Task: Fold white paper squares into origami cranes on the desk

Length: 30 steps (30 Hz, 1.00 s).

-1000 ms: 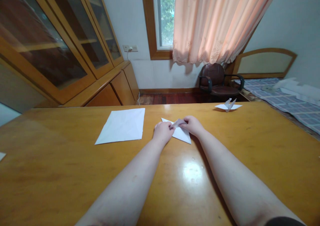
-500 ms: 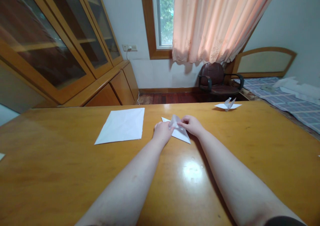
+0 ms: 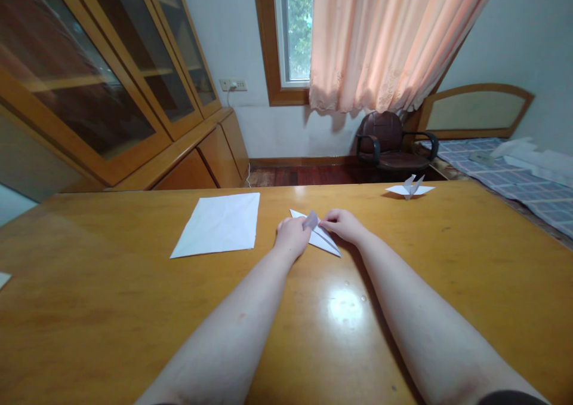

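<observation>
We get daylight through the window, a backlit curtain, white glare on the tabletop, reflections in the cabinet glass, a dim floor, and wide-angle stretching toward the edges.

From where I stand in the room, I can't read any words, numbers or signs on anything here.
</observation>
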{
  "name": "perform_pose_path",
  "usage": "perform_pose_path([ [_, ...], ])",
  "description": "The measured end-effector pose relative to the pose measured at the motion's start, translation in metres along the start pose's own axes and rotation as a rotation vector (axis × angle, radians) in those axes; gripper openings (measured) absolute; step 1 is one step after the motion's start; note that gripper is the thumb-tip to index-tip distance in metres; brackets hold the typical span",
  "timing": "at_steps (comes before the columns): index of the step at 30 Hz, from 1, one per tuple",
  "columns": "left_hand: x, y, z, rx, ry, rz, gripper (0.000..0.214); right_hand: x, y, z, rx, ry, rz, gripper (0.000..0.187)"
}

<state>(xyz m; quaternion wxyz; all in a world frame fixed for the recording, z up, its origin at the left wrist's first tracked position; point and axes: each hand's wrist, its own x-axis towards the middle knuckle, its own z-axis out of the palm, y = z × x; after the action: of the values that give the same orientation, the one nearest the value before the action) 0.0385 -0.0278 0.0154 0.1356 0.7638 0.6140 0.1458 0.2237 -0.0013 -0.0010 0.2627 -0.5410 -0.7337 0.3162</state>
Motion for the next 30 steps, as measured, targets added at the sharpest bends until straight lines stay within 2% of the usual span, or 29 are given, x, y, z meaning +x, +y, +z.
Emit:
perform_pose_path([
  [7,-0.001,0.0,0.001,-0.03,0.016,0.058,0.027,0.003,0.004,-0.001,-0.03,-0.063,-0.105,0.016],
  [12,0.003,-0.003,0.004,-0.029,0.015,0.015,0.03,0.004,0.001,-0.002,-0.249,0.024,-0.128,0.01],
  [15,0.004,-0.006,0.006,-0.047,0.024,0.001,0.03,0.004,0.002,-0.002,-0.355,0.107,-0.056,0.03],
  [19,0.004,-0.007,0.006,-0.053,0.035,-0.016,0.029,0.003,0.002,-0.002,-0.424,0.094,-0.006,0.058],
  [24,0.004,-0.008,0.003,-0.001,0.055,-0.042,0.03,0.001,-0.001,-0.001,-0.438,0.039,-0.005,0.06],
  [30,0.005,-0.011,0.004,0.041,0.06,-0.103,0.033,0.0,0.0,0.0,-0.477,-0.03,-0.017,0.076],
])
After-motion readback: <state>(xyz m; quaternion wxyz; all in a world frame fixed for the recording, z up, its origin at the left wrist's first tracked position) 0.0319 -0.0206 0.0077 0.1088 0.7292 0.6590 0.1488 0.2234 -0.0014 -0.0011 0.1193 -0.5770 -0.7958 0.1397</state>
